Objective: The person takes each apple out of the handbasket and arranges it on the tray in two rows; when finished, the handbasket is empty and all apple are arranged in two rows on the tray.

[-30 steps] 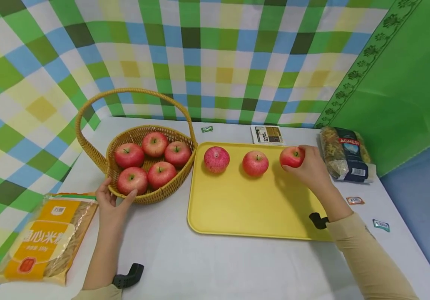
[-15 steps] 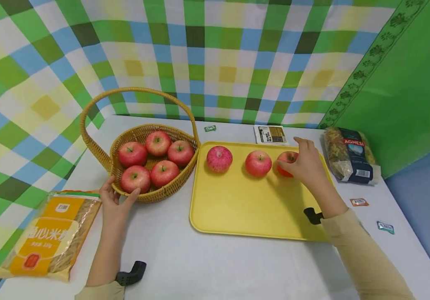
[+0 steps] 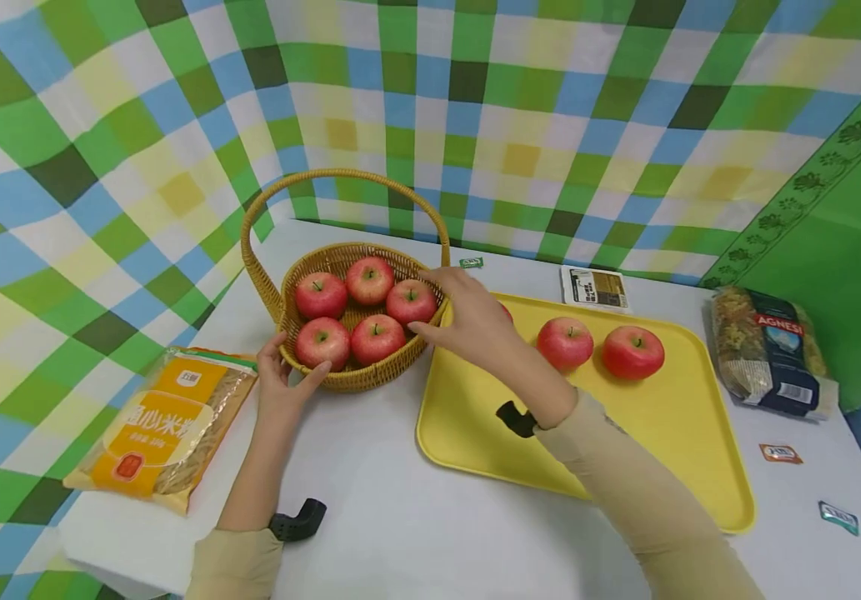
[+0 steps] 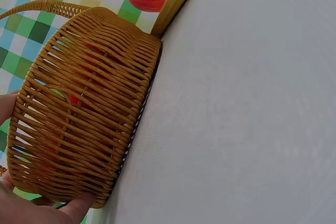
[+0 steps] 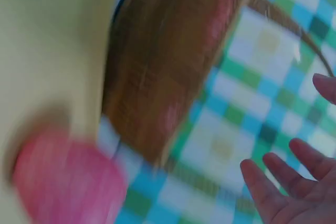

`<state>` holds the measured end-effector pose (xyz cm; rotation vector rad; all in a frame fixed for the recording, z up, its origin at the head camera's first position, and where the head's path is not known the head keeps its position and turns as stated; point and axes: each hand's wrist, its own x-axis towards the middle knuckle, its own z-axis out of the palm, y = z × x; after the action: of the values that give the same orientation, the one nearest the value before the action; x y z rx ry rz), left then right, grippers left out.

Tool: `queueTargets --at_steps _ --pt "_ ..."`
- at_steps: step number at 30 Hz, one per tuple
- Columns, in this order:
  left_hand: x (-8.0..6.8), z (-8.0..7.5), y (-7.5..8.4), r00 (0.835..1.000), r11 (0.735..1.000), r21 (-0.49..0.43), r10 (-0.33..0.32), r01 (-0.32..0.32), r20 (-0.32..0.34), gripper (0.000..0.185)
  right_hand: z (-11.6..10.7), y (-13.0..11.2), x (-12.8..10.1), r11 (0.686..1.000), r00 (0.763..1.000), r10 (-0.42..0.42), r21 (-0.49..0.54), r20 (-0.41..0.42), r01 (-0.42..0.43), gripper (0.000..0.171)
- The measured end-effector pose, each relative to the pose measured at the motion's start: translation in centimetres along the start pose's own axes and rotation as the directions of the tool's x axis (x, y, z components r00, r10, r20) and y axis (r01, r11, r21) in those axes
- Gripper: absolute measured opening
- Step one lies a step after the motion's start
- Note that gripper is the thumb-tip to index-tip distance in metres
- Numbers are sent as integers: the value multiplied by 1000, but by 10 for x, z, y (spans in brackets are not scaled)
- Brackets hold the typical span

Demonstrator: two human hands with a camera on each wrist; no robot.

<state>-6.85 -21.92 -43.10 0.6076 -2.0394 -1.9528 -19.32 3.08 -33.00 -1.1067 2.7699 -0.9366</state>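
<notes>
One food bag farthest left. Then left hand, thumb and fingers apart, gripping near-left edge of basket. Five apples inside. Right hand at basket's right rim, fingers spread. Yellow tray bears three apples, one mostly hidden. Pasta bag beyond.

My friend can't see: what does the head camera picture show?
A person's left hand holds a handled wicker basket of five red apples; their right hand hovers at its rim. Beside it, a yellow tray holds three more apples, one mostly hidden.
</notes>
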Motion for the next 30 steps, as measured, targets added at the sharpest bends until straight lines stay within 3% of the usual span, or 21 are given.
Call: queueTargets --at_steps 3,7,15,22,30 --pt "3 0 0 1000 1000 4 19 -19 9 84 31 -19 24 996 991 -89 4 103 89 66" --pt "3 0 2 999 999 23 31 -31 22 86 65 -36 51 986 961 -154 -22 232 163 68" --pt "-1 -1 2 998 998 5 58 -58 38 86 105 -50 78 986 930 -108 -82 351 145 70" --pt "1 1 1 998 999 25 43 -45 48 89 114 -50 84 972 920 -92 -167 381 166 61" --pt "-1 -2 0 998 1000 15 3 -3 55 90 107 -51 86 970 931 -149 -133 334 203 55"
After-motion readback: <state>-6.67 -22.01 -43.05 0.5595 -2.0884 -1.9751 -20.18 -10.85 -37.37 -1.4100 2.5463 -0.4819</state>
